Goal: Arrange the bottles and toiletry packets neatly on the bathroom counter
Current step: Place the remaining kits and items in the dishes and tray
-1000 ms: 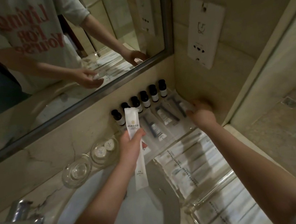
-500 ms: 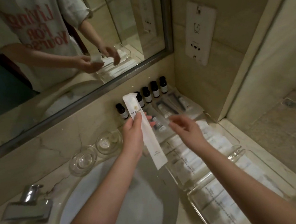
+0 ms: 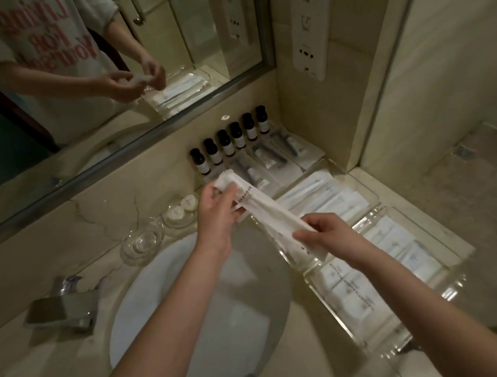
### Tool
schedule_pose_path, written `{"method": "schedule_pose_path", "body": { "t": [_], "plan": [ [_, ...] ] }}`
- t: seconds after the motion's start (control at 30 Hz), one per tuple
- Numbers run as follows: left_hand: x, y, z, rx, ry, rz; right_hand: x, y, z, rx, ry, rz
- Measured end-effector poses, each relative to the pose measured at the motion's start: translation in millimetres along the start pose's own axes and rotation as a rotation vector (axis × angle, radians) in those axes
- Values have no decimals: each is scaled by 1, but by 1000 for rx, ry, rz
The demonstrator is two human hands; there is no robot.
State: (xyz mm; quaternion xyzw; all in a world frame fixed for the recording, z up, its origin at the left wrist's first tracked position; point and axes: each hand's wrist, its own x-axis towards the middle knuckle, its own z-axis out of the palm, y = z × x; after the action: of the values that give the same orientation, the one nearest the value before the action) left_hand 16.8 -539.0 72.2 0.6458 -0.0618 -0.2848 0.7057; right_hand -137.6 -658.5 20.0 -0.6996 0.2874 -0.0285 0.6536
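Observation:
A long white toiletry packet (image 3: 264, 210) is held above the counter between both hands. My left hand (image 3: 217, 213) grips its upper end and my right hand (image 3: 325, 232) pinches its lower end. Several small dark bottles (image 3: 231, 141) stand in a row against the wall under the mirror. In front of them lie clear packets with small tubes (image 3: 272, 161). Two clear trays (image 3: 380, 212) to the right of the basin hold several white packets (image 3: 337, 197) laid side by side.
A white basin (image 3: 201, 321) lies below my arms, with a metal tap (image 3: 62, 307) at its left. Two glass dishes (image 3: 142, 242) sit behind the basin, one holding round soaps (image 3: 181, 206). A socket plate (image 3: 310, 31) hangs on the right wall.
My right hand came back from the far packets and took hold of the white packet's lower end. The packet tilted from upright to a slant over the near tray.

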Motion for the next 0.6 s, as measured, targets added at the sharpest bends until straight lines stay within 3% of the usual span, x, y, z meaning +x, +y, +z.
{"method": "schedule_pose_path", "body": {
  "t": [0.1, 0.23, 0.37, 0.43, 0.53, 0.6],
  "plan": [
    [-2, -8, -10, 207, -47, -40, -17, 8, -21, -140, -16, 21],
    [-11, -24, -13, 593, -354, -177, -35, 23, -46, -236, 54, 65],
    [-22, -44, -1, 599, -447, -215, -45, 35, -68, -179, 248, 119],
    [-23, -53, 5, 496, -418, -210, -52, 36, -76, -55, 355, 86],
    [-30, -70, 19, 367, -374, -241, -60, 40, -83, 449, 504, 58],
    [-43, -84, 28, 403, -446, -282, -65, 45, -86, 617, 583, 76]
  ]
}}
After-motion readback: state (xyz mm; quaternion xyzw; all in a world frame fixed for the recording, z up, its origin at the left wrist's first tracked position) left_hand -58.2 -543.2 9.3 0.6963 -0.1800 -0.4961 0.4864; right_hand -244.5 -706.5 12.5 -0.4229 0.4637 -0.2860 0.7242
